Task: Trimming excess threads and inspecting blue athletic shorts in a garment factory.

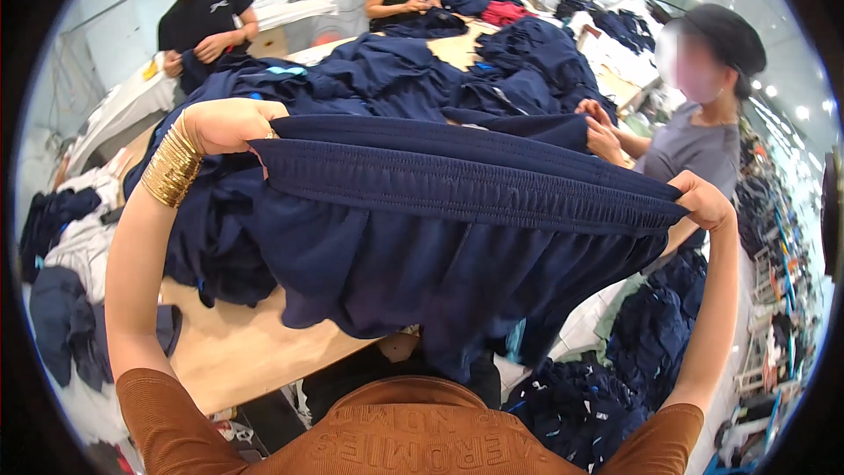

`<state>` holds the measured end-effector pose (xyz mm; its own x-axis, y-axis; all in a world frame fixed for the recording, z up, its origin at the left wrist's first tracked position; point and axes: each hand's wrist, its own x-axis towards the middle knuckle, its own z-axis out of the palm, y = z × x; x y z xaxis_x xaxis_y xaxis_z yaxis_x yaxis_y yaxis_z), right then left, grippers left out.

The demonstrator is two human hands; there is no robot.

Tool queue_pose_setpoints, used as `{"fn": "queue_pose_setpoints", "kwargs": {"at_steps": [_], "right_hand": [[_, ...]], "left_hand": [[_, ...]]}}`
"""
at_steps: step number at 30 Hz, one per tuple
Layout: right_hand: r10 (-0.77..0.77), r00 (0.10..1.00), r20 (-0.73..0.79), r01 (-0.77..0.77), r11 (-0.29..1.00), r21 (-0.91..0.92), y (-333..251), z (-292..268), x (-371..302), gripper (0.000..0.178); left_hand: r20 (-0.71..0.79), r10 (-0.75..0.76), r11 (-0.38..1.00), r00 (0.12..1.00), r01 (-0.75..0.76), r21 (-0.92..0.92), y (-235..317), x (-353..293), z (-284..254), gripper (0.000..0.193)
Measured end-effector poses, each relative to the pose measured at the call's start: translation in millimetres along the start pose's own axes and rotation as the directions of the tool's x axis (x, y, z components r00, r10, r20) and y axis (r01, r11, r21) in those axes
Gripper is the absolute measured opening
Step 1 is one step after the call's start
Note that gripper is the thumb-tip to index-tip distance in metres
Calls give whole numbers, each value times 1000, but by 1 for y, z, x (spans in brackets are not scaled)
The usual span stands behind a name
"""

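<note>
A pair of navy elastic-waist trousers (pixel 378 237) hangs in front of me, its waistband stretched wide between my two hands. At the left end, my left hand (pixel 230 126) is closed on the waistband, with gold bangles on its wrist. My right hand (pixel 706 202) grips the other end, slightly lower. The gathered elastic faces me, and the band's far side shows above it. Below, the fabric drops in folds over the table's near edge; the lower ends of the legs are partly lost among the folds.
A large heap of navy garments (pixel 378 70) covers much of the wooden table (pixel 255 347). More clothes (pixel 607 405) lie on the floor at right. A person in grey (pixel 694 145) handles navy fabric at the right; two others (pixel 207 18) work across the table.
</note>
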<state>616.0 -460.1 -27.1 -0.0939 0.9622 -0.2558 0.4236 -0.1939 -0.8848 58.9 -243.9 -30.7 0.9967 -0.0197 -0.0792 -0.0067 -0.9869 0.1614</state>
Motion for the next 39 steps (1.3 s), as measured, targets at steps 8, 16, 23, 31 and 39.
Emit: {"fn": "queue_pose_setpoints", "kwargs": {"at_steps": [8,16,23,31,39], "right_hand": [[-141,964,224,144,990,3,-27,27,69,24],[-440,898,-20,440,895,73,15,5,144,30],[-819,565,-99,593,486,-642,-90,128,143,29],[-718,670,189,575,341,-743,39,295,126,57],[-568,806,166,513,532,-674,135,349,139,66]], "left_hand": [[4,-475,812,880,440,-384,48,-88,29,14],[-64,-365,927,929,355,-123,73,-123,39,16],[-637,-765,491,91,722,-487,123,-105,11,33],[-498,-857,169,-129,843,-510,185,-80,243,76],[-366,-917,63,-159,848,-527,200,-69,395,58]]}}
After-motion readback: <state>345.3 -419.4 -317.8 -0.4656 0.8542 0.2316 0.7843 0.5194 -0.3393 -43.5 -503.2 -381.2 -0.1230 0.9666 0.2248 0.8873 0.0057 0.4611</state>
